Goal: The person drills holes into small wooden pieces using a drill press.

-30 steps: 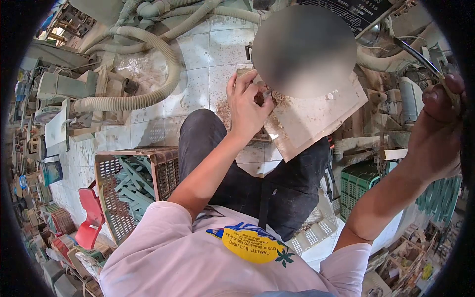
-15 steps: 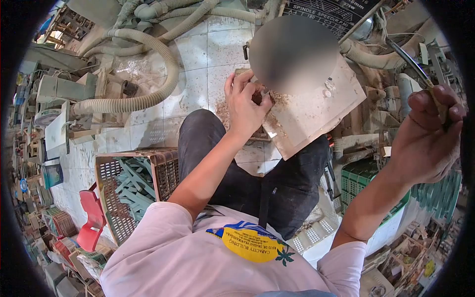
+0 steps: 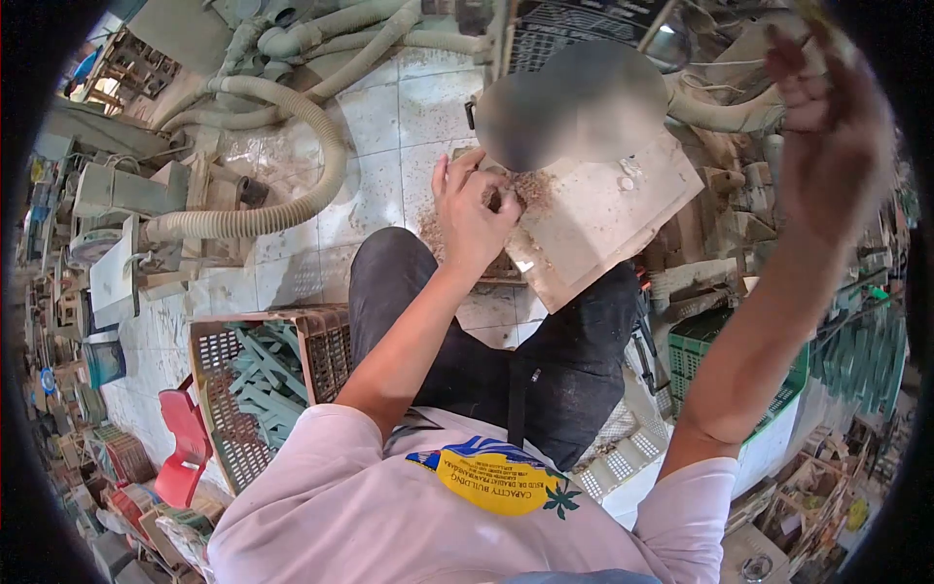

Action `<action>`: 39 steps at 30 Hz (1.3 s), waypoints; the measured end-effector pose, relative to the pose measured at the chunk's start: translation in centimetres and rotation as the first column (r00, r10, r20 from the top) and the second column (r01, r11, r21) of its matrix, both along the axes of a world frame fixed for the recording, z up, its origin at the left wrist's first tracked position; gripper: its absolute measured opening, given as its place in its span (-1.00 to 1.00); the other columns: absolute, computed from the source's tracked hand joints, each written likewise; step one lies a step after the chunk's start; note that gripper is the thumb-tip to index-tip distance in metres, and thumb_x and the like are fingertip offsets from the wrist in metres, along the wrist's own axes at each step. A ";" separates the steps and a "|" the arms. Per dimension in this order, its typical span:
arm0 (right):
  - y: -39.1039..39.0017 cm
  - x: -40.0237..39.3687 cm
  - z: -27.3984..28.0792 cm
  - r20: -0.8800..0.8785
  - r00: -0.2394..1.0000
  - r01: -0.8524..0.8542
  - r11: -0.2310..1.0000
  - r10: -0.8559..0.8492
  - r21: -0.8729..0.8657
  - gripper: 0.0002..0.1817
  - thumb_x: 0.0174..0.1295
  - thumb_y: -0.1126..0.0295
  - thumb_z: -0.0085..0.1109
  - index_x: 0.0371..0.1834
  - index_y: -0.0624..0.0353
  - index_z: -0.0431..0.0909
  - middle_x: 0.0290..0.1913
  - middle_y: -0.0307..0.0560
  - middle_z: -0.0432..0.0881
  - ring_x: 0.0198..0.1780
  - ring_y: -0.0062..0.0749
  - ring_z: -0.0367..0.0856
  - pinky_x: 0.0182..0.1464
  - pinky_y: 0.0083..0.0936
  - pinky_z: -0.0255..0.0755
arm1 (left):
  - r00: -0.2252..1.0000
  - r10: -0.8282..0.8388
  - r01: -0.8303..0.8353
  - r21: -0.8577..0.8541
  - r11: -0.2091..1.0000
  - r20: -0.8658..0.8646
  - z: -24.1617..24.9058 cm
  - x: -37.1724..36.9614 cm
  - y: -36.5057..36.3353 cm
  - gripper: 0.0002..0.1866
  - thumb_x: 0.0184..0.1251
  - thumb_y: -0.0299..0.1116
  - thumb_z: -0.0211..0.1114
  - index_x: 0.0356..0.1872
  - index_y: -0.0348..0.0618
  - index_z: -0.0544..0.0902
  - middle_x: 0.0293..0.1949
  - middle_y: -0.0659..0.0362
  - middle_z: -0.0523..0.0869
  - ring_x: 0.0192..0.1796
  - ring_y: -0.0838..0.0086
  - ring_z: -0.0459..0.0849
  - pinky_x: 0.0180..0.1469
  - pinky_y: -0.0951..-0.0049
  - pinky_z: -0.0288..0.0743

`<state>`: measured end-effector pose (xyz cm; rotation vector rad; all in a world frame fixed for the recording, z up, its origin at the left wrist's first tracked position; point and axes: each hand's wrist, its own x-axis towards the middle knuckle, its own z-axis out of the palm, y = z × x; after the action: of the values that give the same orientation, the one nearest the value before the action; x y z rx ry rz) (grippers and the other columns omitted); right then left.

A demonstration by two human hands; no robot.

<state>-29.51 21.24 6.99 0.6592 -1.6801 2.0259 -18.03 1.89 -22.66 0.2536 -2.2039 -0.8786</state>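
Observation:
My left hand rests at the left edge of a flat wooden board, among brown wood shavings. Its thumb and fingers are closed in a pinch; what lies between them cannot be made out. A blurred grey patch hides the machine part just above the board. My right hand is raised at the far upper right, smeared by motion. Whether its fingers grip anything does not show. Behind the board stands a machine with a dark lettered plate.
Ribbed hoses curl over the tiled floor at upper left. A plastic crate with grey-green strips stands left of my legs, beside a red chair. A green crate is at right, near more green strips.
My right hand has swung upward and forward from the metal lever it was gripping, and is now blurred. My left hand stays pinched at the board's edge. The view has shifted slightly.

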 end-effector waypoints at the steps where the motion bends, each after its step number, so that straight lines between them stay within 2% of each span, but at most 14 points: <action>1: 2.0 -2.6 -1.7 -0.210 0.975 0.132 0.939 -0.066 0.318 -0.62 0.62 0.26 -0.08 0.25 0.32 0.54 0.24 0.19 0.66 -0.18 -0.32 0.74 0.16 -0.29 0.63 | 0.999 0.002 -0.002 -0.006 1.000 -0.035 -0.3 0.1 0.0 -0.80 -0.07 -0.48 0.48 -0.37 -0.21 0.68 0.12 -0.07 0.69 0.28 0.08 0.60 0.60 -0.10 0.14; 4: 1.0 -0.1 -7.8 0.262 0.958 0.011 0.932 -0.113 0.363 -0.69 0.54 0.22 0.12 0.05 0.25 0.64 -0.02 -0.02 0.75 -0.22 -0.47 0.69 0.03 -0.45 0.60 | 0.992 0.057 -0.062 -0.044 0.997 -0.111 0.8 2.6 0.4 -0.79 -0.03 -0.52 0.48 -0.32 -0.17 0.67 -0.03 0.00 0.70 0.20 0.08 0.64 0.51 -0.10 0.25; 6: 2.2 1.4 -13.6 0.313 0.950 -0.157 0.868 0.003 0.471 -0.82 0.46 0.36 0.23 -0.14 0.27 0.70 -0.27 -0.22 0.70 -0.24 -0.55 0.62 -0.14 -0.56 0.48 | 0.998 0.019 -0.024 0.075 0.997 0.060 1.7 5.5 1.3 -0.68 -0.03 -0.55 0.51 -0.19 -0.15 0.67 -0.05 0.02 0.71 0.14 0.13 0.68 0.32 0.09 0.47; 11: 3.6 11.1 -19.4 0.698 0.658 -0.591 0.769 0.283 0.245 -0.90 0.40 0.47 0.31 -0.12 0.27 0.68 -0.17 -0.22 0.71 -0.14 -0.59 0.63 -0.03 -0.57 0.51 | 0.944 -0.331 0.324 0.238 0.916 -0.011 4.1 6.7 6.8 -0.69 0.02 -0.47 0.57 -0.19 -0.11 0.68 -0.21 0.08 0.70 -0.12 0.11 0.67 0.02 0.10 0.52; 15: 8.6 14.1 -24.9 0.618 0.786 -0.102 0.981 -0.020 0.162 -0.87 0.39 0.48 0.35 -0.11 0.30 0.66 -0.26 -0.19 0.70 -0.22 -0.60 0.62 -0.09 -0.58 0.51 | 0.704 -0.686 0.601 0.363 0.712 0.183 5.6 4.0 9.5 -0.62 0.08 -0.44 0.56 -0.04 -0.15 0.67 -0.18 0.02 0.71 -0.09 0.08 0.69 0.01 0.11 0.56; 19: 18.5 18.2 -32.8 0.752 0.537 0.380 0.906 -0.381 0.188 -0.89 0.45 0.44 0.26 -0.17 0.27 0.63 -0.32 -0.24 0.65 -0.31 -0.60 0.55 -0.21 -0.56 0.46 | 0.816 -0.418 0.388 0.159 0.908 0.400 6.8 -2.2 10.8 -0.54 0.31 -0.22 0.42 0.17 -0.22 0.68 0.01 -0.08 0.75 0.01 0.12 0.76 0.11 0.14 0.60; 20: 21.5 20.4 -36.5 0.781 0.462 0.454 0.868 -0.421 0.199 -0.88 0.45 0.43 0.24 -0.20 0.27 0.62 -0.35 -0.25 0.62 -0.35 -0.59 0.53 -0.24 -0.56 0.44 | 0.891 -0.305 0.360 -0.115 0.926 0.335 4.5 -4.8 10.6 -0.49 0.32 -0.15 0.41 0.21 -0.21 0.66 0.01 -0.08 0.75 -0.01 0.08 0.76 0.11 0.13 0.60; 25: 33.7 36.1 -53.0 0.946 0.007 0.685 0.690 -0.324 0.232 -0.92 0.40 0.42 0.23 -0.23 0.17 0.57 -0.44 -0.26 0.54 -0.43 -0.51 0.53 -0.41 -0.56 0.45 | 0.904 -0.183 0.342 -0.397 0.852 0.386 4.0 -8.8 11.9 -0.61 0.31 -0.19 0.44 0.07 -0.19 0.74 0.01 -0.04 0.77 -0.02 0.04 0.76 0.06 0.11 0.62; 29: 36.7 40.7 -55.3 0.889 -0.181 0.836 0.410 -0.421 0.364 -0.78 0.42 0.44 0.19 0.06 0.26 0.56 -0.41 -0.18 0.56 -0.43 -0.50 0.55 -0.44 -0.53 0.44 | 0.909 -0.237 0.362 -0.365 0.858 0.343 5.0 -7.5 11.5 -0.69 0.37 -0.25 0.41 0.01 -0.22 0.76 -0.10 0.04 0.79 -0.10 0.23 0.78 0.00 0.25 0.63; 30: 36.5 39.6 -53.0 0.858 -0.231 0.817 0.388 -0.459 0.428 -0.73 0.44 0.45 0.19 0.14 0.27 0.56 -0.37 -0.17 0.58 -0.40 -0.51 0.56 -0.44 -0.53 0.45 | 0.832 -0.363 0.401 -0.003 0.916 0.420 6.5 -6.0 12.1 -0.72 0.42 -0.29 0.37 0.00 -0.25 0.76 -0.16 0.09 0.78 -0.15 0.33 0.76 -0.03 0.32 0.63; 32: 32.8 35.0 -47.3 0.879 0.003 0.837 0.481 -0.477 0.259 -0.67 0.47 0.48 0.18 0.25 0.28 0.53 -0.23 -0.14 0.63 -0.32 -0.52 0.59 -0.35 -0.53 0.50 | 0.688 -0.634 0.356 0.597 0.719 0.354 8.2 -2.6 12.6 -0.78 0.50 -0.38 0.30 0.01 -0.30 0.74 -0.24 0.17 0.76 -0.21 0.49 0.72 -0.07 0.45 0.60; 34: 27.7 30.0 -39.8 0.835 0.268 0.663 0.721 -0.480 0.202 -0.69 0.48 0.49 0.19 0.24 0.29 0.54 -0.04 -0.10 0.67 -0.16 -0.52 0.65 -0.17 -0.55 0.56 | 0.538 -0.843 0.297 0.937 0.184 -0.005 6.7 0.2 11.9 -0.77 0.54 -0.49 0.25 0.09 -0.36 0.67 -0.22 0.15 0.77 -0.21 0.48 0.72 -0.05 0.47 0.61; 36: 21.7 25.9 -33.0 0.722 0.524 0.443 0.868 -0.452 0.222 -0.65 0.48 0.44 0.25 0.27 0.30 0.55 0.08 -0.11 0.68 -0.05 -0.50 0.67 -0.01 -0.56 0.57 | 0.451 -0.870 0.153 0.978 -0.143 -0.198 7.2 2.7 12.5 -0.74 0.55 -0.47 0.27 0.14 -0.36 0.61 -0.18 0.14 0.75 -0.18 0.42 0.74 0.02 0.40 0.64; 39: 14.9 22.2 -23.6 0.402 0.900 0.113 0.980 -0.171 0.164 -0.67 0.38 0.49 0.34 0.18 0.30 0.62 0.11 0.01 0.68 0.03 -0.40 0.71 0.03 -0.48 0.60 | 0.421 -0.844 0.141 0.943 -0.300 -0.332 7.5 4.9 13.0 -0.73 0.56 -0.44 0.29 0.16 -0.34 0.59 -0.12 0.12 0.74 -0.12 0.41 0.74 0.03 0.39 0.64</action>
<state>-7.36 36.14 -16.56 0.1362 -2.0518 2.0588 -13.14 14.86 -15.15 -0.0559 -1.4156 -3.3826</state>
